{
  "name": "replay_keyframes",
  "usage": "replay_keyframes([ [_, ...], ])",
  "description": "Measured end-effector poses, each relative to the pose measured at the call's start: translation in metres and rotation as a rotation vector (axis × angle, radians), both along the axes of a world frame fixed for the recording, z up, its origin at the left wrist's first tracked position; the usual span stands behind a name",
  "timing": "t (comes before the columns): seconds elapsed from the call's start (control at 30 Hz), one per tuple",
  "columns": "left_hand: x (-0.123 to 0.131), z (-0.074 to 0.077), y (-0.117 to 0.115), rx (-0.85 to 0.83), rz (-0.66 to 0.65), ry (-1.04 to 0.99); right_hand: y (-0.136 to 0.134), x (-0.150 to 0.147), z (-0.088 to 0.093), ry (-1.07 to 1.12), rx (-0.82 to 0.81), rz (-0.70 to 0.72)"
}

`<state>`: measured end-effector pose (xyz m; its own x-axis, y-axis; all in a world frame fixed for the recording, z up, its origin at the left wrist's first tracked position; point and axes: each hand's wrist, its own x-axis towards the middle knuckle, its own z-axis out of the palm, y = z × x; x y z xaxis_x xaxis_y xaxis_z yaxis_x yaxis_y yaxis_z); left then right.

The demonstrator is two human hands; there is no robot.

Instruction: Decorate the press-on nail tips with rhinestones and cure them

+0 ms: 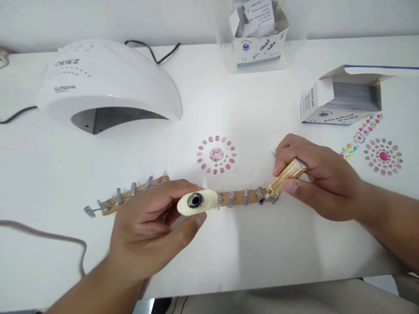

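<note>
My left hand is closed around a cream nail polish bottle, its dark open neck facing up. Between the thumb and fingers of my right hand is a gold-capped nail polish brush. Its dark bristles are at a grey nail tip toward the right end of a wooden display strip. Several grey nail tips stand across this strip, some with small pink or yellow decorations. The strip's left end is hidden behind the bottle and my left hand. Another wooden strip with grey tips lies partly behind my left hand.
A white nail lamp stands at the back left. Two alcohol pad boxes, one in a clear container and one opened, are at the back right. Round sticker sheets lie mid-table and at the right. A grey cable crosses the left.
</note>
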<state>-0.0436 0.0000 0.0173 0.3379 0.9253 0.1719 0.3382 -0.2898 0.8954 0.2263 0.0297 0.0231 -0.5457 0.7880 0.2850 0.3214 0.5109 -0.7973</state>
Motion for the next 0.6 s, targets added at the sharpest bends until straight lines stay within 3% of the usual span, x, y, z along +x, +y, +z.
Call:
replay_keyframes([
  [0.3, -0.0002, 0.001, -0.0006, 0.004, 0.007, 0.011, 0.0062, 0.002, -0.0055, -0.047, -0.029, -0.149],
  [0.43, -0.0004, 0.0011, -0.0026, 0.002, 0.008, 0.013, 0.0022, 0.0013, -0.0042, 0.036, -0.123, -0.12],
  [0.6, -0.0012, -0.0019, -0.0008, 0.03, -0.016, 0.03, 0.0023, -0.0031, -0.0035, -0.051, -0.056, -0.119],
])
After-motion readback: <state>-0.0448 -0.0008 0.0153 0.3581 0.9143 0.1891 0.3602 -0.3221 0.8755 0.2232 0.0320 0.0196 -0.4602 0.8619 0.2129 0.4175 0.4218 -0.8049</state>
